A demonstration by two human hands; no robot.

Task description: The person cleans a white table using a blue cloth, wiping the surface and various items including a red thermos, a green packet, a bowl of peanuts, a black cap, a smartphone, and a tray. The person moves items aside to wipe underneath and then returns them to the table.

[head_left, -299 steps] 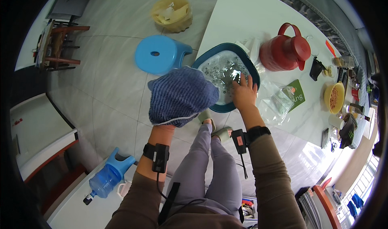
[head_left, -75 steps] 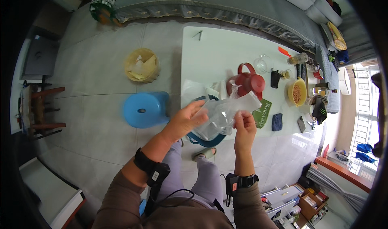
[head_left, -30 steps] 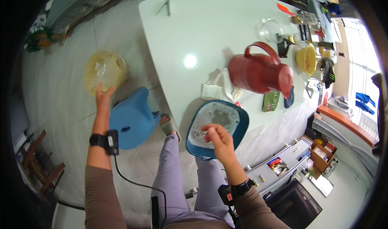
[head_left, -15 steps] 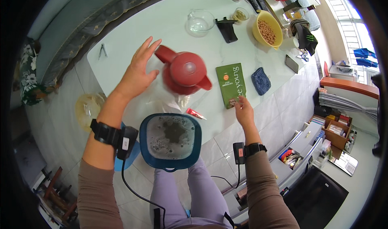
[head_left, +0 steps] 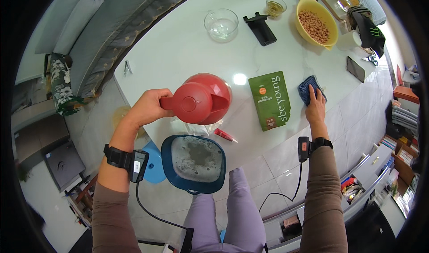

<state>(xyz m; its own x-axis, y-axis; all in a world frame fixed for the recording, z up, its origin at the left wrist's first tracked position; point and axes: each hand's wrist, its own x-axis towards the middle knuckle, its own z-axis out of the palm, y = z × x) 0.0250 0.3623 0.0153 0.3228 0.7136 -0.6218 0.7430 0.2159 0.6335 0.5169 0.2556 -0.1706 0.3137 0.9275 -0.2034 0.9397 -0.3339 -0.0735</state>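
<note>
My left hand [head_left: 151,107] is wrapped round the handle of a red jug [head_left: 192,103], which leans with its lid toward me over the table. Beside the green pouch, my right hand [head_left: 315,104] touches a folded dark blue cloth [head_left: 308,90], its fingers resting on top. The green pouch [head_left: 263,103] lies flat between the jug and the cloth. Nearer to me stands a teal basin [head_left: 167,163] holding cloudy, foamy water [head_left: 196,157]. A small red tube with a white tip [head_left: 223,134] lies just beyond the basin.
Farther back are a clear glass bowl [head_left: 221,26], a black plastic piece [head_left: 261,29], a small glass dish [head_left: 275,6] and a yellow bowl [head_left: 304,35] of nuts [head_left: 315,25]. A phone [head_left: 355,69] and scissors [head_left: 371,60] lie at the right.
My left hand has taken hold of the jug's handle, and the jug has tilted. My right hand has moved right from the pouch onto the cloth. The view has shifted.
</note>
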